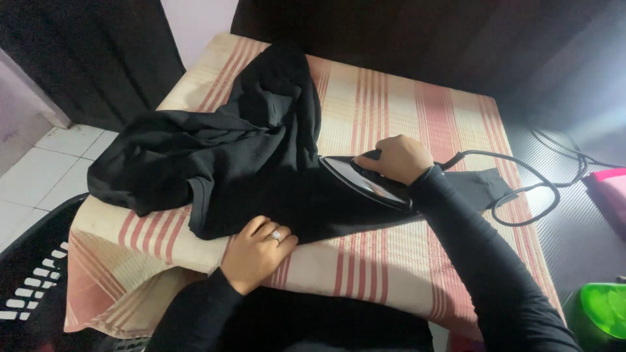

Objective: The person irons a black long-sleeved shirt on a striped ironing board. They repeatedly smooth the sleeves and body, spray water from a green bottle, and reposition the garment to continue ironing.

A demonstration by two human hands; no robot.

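Nearest the camera, the left hand (256, 251) lies flat on the lower edge of a black garment (235, 153), fingers spread and pressing the cloth down; its grip closes on nothing, and a ring shows on one finger. At the far left a dark laundry basket (29, 274) with slotted walls stands on the white tiled floor (45, 173), just beside the tabletop (391, 104), which is covered by a cream cloth with red stripes. The black garment is heaped on the left and middle of that cloth, its bulk bunched toward the left edge and a flatter part stretching right beneath the iron. Right of centre, the right hand (399, 158) has its grip closed around the handle of a dark iron (365, 181), whose pointed nose faces left and rests on the garment. From behind the iron a black cord (521, 176) loops to the right. A green object (603, 313) sits at the lower right corner.
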